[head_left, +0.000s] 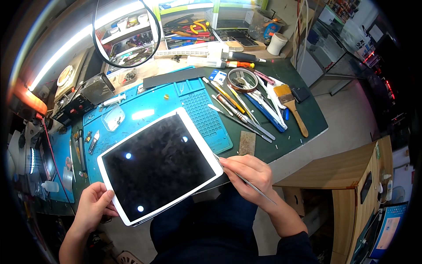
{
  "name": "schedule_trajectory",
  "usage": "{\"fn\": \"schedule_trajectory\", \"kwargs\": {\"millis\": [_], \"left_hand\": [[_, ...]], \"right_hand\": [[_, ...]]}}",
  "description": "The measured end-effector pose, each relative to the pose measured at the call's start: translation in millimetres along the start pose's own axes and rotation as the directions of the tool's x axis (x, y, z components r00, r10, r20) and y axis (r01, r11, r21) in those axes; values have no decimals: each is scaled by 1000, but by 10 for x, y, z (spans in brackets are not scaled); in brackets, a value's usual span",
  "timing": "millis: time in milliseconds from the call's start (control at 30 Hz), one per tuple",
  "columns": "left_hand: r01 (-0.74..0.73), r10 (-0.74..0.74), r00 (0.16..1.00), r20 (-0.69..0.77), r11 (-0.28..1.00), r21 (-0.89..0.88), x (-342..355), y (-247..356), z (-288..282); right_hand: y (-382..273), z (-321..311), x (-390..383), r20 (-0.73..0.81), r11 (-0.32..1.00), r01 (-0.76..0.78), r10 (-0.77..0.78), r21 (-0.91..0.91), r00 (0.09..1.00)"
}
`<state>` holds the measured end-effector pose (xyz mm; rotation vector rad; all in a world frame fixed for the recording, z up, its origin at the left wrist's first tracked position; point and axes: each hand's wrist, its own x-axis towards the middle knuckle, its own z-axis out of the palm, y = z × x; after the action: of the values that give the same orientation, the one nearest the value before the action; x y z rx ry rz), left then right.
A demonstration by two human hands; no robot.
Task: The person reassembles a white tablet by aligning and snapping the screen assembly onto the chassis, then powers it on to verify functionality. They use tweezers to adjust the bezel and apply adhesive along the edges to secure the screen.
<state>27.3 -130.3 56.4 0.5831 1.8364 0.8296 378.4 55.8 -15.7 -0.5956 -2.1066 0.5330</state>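
Observation:
A white tablet (pixel 159 165) with a dark glass screen lies tilted on the blue work mat (pixel 176 99), its near corner hanging over the bench edge. My left hand (pixel 93 204) grips the tablet's lower left edge. My right hand (pixel 249 174) holds a thin metal pry tool (pixel 254 186) like a pen, its tip touching the tablet's right edge.
Screwdrivers, tweezers and a paintbrush (pixel 292 105) lie on the green mat behind the tablet, by a round tape roll (pixel 242 79). A ring lamp (pixel 125 33) hangs over the back shelves. A microscope (pixel 22 154) stands left, a wooden cabinet (pixel 347 176) right.

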Motion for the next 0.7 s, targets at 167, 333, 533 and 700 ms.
{"fn": "schedule_trajectory", "kwargs": {"millis": [167, 333, 533, 700], "left_hand": [[4, -4, 1000, -4, 1000, 3, -7, 15, 5], [0, 0, 1000, -3, 1000, 1, -11, 15, 3], [0, 0, 1000, 6, 1000, 11, 2, 16, 18], [37, -36, 999, -6, 999, 7, -64, 76, 6]], "right_hand": [[-6, 25, 33, -22, 999, 9, -10, -38, 1000], [-12, 70, 20, -113, 997, -51, 45, -51, 993], [41, 0, 11, -298, 967, -247, 216, -70, 930], [204, -286, 314, -173, 904, -37, -41, -426, 984]]}}
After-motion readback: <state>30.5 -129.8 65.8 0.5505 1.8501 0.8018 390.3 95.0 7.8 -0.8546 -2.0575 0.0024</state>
